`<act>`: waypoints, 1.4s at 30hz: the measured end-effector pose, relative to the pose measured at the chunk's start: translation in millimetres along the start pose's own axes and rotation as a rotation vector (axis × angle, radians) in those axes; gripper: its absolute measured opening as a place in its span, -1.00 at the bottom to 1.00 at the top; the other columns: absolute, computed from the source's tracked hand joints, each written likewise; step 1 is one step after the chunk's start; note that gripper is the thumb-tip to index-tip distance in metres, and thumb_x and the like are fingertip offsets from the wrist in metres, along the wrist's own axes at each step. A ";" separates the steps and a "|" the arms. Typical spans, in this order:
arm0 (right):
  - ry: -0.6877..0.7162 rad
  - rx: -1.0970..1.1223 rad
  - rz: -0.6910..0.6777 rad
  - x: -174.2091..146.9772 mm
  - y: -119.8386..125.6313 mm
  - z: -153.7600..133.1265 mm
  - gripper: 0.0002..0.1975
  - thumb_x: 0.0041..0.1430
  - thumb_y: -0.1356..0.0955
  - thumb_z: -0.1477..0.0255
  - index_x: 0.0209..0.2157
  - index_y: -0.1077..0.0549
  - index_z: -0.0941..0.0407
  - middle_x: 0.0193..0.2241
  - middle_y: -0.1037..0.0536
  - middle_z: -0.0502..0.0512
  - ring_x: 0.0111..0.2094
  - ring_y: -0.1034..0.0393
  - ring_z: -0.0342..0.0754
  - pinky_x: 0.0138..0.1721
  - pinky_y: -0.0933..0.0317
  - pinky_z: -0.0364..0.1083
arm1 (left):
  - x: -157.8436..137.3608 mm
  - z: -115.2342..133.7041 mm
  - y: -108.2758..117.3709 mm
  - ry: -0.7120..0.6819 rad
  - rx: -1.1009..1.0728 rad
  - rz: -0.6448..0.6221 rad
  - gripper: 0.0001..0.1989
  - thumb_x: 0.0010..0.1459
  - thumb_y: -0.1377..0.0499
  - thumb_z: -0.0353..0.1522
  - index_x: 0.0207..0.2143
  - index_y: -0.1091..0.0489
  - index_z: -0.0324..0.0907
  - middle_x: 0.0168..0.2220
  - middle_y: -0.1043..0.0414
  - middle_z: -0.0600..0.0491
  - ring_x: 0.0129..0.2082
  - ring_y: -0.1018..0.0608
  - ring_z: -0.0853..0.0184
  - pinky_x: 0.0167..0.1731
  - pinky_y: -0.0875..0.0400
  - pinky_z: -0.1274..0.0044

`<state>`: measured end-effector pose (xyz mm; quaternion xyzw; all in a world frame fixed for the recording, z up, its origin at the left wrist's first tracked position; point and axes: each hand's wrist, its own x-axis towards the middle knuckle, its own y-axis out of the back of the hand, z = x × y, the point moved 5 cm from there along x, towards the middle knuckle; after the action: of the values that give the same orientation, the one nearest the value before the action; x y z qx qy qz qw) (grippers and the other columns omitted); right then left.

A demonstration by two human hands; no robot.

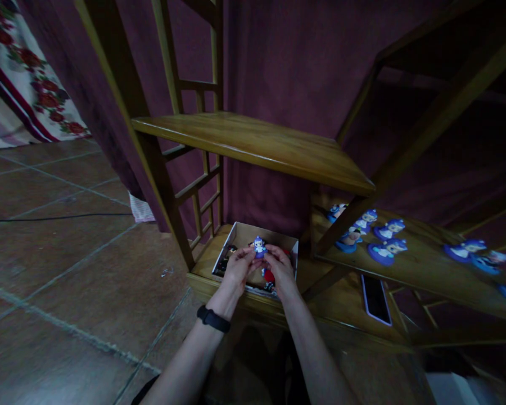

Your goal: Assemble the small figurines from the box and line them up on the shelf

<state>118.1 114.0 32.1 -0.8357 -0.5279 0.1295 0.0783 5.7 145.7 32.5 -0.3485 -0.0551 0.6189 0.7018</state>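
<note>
Between the fingertips of both hands is a small figurine (260, 247) with purple hair, a white body and a purple base; it is upright. My left hand (239, 266) closes on its left side, and my right hand (279, 263) pinches it from the right. Both hands are over a shallow white cardboard box (293, 243) on the low shelf. Inside the box lie several other small figurines, with a red one (269, 275) partly hidden by my right hand and dark ones (226, 259) at the left.
On the shelf to the right stand several purple- and blue-based figurines (387, 251). A phone (376, 299) with a light purple edge lies on the lower board. Above the box juts a wooden shelf board (253, 140); an upright wooden post (152, 169) stands left. A cable (59, 217) crosses the tiled floor.
</note>
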 end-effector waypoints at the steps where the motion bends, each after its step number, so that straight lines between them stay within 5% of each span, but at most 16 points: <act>1: 0.000 -0.005 0.002 -0.2 0.8 0.4 -0.69 -0.14 -0.39 0.32 -0.27 -0.44 0.06 -0.33 -0.52 0.01 -0.33 -0.40 -0.08 -0.34 -0.28 -0.12 | -0.2 -0.1 0.3 0.009 -0.004 0.005 -0.89 -0.07 -0.24 -0.52 -0.43 -0.36 -0.28 -0.53 -0.46 0.01 -0.55 -0.51 0.42 -0.43 -0.45 0.56; 14: -0.028 0.099 0.007 -8.4 14.1 -2.2 -0.74 -0.15 -0.39 0.35 -0.31 -0.46 0.05 -0.38 -0.52 -0.02 -0.36 -0.41 -0.08 -0.30 -0.31 -0.08 | -6.3 -4.4 -8.0 -0.008 0.038 0.021 -0.90 -0.07 -0.23 -0.53 -0.43 -0.38 -0.29 -0.54 -0.46 -0.01 -0.59 -0.51 0.41 -0.53 -0.44 0.59; 42: -0.063 -0.087 -0.014 -16.1 24.3 3.1 -0.76 -0.15 -0.35 0.28 -0.37 -0.41 0.07 -0.50 -0.46 -0.04 -0.47 -0.37 -0.11 -0.46 -0.28 -0.14 | -8.1 -29.8 6.3 0.162 -0.015 -0.033 -0.92 0.01 -0.17 -0.55 -0.38 -0.35 -0.28 -0.50 -0.47 0.00 -0.56 -0.52 0.44 -0.49 -0.45 0.63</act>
<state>131.5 89.0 24.8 -0.8301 -0.5411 0.1320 0.0259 13.8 125.8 9.5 -0.4018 -0.0085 0.5767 0.7113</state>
